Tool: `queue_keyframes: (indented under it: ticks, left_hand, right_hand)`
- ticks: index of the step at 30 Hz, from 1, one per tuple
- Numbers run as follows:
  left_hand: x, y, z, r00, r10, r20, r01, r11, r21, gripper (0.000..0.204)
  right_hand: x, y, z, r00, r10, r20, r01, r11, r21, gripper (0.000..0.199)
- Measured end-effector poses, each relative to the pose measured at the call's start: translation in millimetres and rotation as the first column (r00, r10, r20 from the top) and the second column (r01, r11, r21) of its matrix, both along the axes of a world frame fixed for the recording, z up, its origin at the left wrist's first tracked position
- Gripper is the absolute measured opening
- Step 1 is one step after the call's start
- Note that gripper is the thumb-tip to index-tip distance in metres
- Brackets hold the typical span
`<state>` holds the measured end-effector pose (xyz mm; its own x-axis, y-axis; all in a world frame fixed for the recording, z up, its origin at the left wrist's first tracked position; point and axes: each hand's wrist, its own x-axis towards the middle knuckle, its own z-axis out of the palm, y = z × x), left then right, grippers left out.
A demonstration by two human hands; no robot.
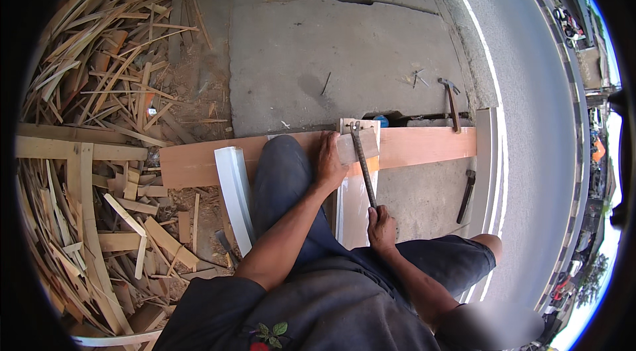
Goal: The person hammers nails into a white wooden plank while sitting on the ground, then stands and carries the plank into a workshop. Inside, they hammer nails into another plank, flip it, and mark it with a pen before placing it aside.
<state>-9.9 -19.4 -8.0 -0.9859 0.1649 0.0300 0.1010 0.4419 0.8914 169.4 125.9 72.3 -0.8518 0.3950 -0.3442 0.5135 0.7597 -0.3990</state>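
Left hand [330, 160] clamped on left end of small wood block [346, 150]. Block sits over long board [424, 147], in front of person. Right hand [382, 228] wrapped tight round low end of metal bar [366, 171]; bar's forked end by block's far edge. Best: press block firm, keep left fingers clear of fork, move bar slow and straight.

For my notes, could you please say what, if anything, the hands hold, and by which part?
The right hand grips the metal bar by its near end; the left hand holds the small wooden block by its left end.
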Motion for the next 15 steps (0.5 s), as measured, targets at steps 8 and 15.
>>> queue_keyframes:
  ticks: [8, 15]
  left_hand:
    - [1.8, 4.9, 1.7, 0.999, 0.036, 0.005, -0.036, 0.998, 0.043, 0.087]
    - [2.9, 11.0, -11.4, 0.996, 0.066, -0.067, -0.07, 0.996, -0.049, 0.083]
  right_hand:
    - [4.6, 8.0, -37.6, 1.0, -0.021, 0.011, 0.022, 0.992, -0.126, 0.052]
    - [10.3, 10.9, -74.7, 0.992, 0.047, -0.115, -0.044, 0.999, 0.024, 0.06]
